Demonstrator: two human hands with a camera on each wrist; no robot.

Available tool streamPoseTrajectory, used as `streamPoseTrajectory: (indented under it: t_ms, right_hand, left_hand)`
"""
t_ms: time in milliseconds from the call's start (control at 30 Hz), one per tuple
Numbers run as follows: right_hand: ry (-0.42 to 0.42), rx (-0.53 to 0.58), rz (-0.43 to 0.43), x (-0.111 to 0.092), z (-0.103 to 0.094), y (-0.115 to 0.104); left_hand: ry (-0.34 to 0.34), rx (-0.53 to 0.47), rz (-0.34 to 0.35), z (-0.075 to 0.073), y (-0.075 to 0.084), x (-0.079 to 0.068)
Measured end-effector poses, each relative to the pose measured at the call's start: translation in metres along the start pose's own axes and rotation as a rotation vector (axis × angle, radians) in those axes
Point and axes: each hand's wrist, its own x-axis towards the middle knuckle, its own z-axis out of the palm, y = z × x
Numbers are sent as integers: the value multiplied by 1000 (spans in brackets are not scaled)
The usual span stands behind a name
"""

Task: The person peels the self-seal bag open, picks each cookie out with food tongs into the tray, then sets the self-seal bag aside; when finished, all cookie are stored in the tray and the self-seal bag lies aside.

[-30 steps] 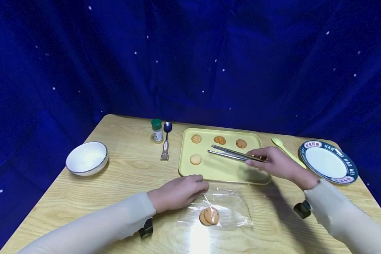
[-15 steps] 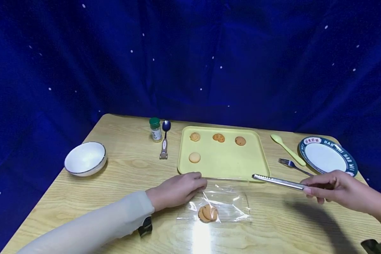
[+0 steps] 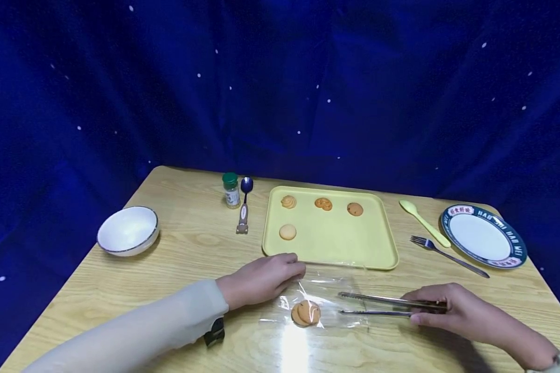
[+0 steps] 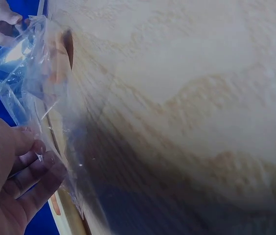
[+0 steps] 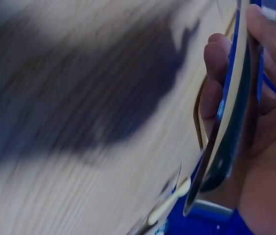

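Tongs (image 3: 387, 300) are resting in the pinch of the right hand (image 3: 462, 316), the thumb bearing on one arm and the fingers on the other. Their two metal arms are standing apart, with the tips pointing toward nine o'clock and reaching over the three o'clock side of a clear bag (image 3: 324, 286); whether they are touching the film cannot be told. At the bag's ten o'clock, the left hand (image 3: 263, 280) is pinching its edge between thumb and fingertips, as the left wrist view is showing.

The bag is lying on the wooden table (image 3: 191, 269), wrinkled, glossy and streaked with glare. Through its film, at its seven o'clock, two round brown cookies (image 3: 309, 312) are showing, one partly overlapping the other, the upper one bearing dark specks.

At twelve o'clock from the bag, a yellow tray (image 3: 340, 248) is holding four more: a swirled cookie (image 3: 288, 202) at ten o'clock, a glossy looped cookie (image 3: 323, 204) near twelve, a speckled cookie (image 3: 355, 209) at two and a pale plain cookie (image 3: 287, 232) at nine. Toward three o'clock from the tray, a fork (image 3: 452, 257) and a rimmed plate (image 3: 480, 237) are lying.
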Motion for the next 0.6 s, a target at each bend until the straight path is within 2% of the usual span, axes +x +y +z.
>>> streamPoseTrajectory:
  t_ms: [133,333,600]
  right_hand:
    - [-72,60,32,17,12,-3]
    - [-113,27,43,42,24,-8]
    - [-101,38,12,50,29,-11]
  left_hand:
    - [1,-1,0,0,1,0]
    - [-7,-6,-11,1,0,-3]
    - [-4,0,-3,0,1,-2]
